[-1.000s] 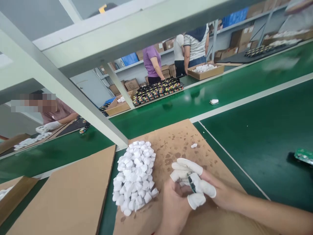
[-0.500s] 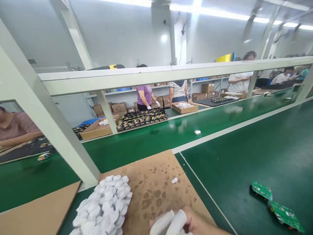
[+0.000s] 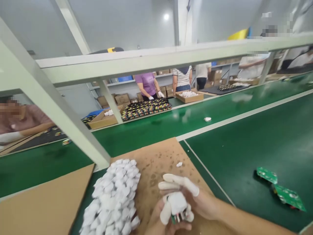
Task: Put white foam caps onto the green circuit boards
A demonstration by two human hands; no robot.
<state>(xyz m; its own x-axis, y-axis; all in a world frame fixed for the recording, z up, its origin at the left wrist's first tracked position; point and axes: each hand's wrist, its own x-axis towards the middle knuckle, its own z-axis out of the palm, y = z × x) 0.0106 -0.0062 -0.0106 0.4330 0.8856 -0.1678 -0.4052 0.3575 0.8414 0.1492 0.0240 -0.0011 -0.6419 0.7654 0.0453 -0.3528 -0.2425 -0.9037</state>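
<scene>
My left hand (image 3: 165,217), with white covers on its fingertips, holds a small green circuit board (image 3: 174,219) whose top is covered by a white pad (image 3: 177,202). Just above and right of it is my right hand (image 3: 186,192), its covered fingers stretched out to the left beside the pad. Both hands are over the stained cardboard sheet (image 3: 156,153). A large heap of white pads (image 3: 117,192) lies to their left, and one small white piece (image 3: 179,164) sits on the cardboard beyond them.
Two green boards (image 3: 290,195) rest on the green surface at right. A slanted white post (image 3: 73,114) stands at left, joined to a rail (image 3: 146,63). Beyond the green belt (image 3: 146,130), people are at benches with boxes and stacked boards. One white item (image 3: 207,119) lies on the belt.
The view has tilted down. My left hand has come into sight with the board and white pad, and my right hand has risen with its fingers stretched out. The item on the belt appears further right.
</scene>
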